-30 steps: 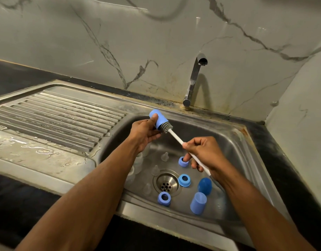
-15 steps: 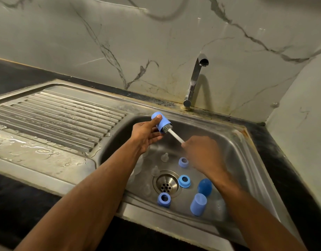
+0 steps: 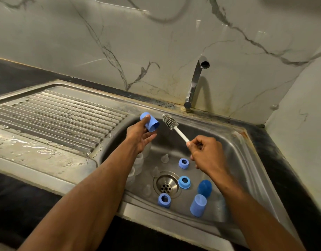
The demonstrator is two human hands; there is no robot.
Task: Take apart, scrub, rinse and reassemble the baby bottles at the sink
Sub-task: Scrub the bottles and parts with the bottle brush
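While left hand [image 3: 140, 136] grips blue cap [image 3: 149, 122] — hollow, open-ended | right hand [image 3: 206, 153] grips brush [image 3: 172, 125]

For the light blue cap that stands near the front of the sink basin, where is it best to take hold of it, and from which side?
Probably grip the light blue cap around its smooth side wall, coming from above. It stands with its closed rounded end up, so no rim is offered, and its wall is bare except toward the dark blue dome just behind it.
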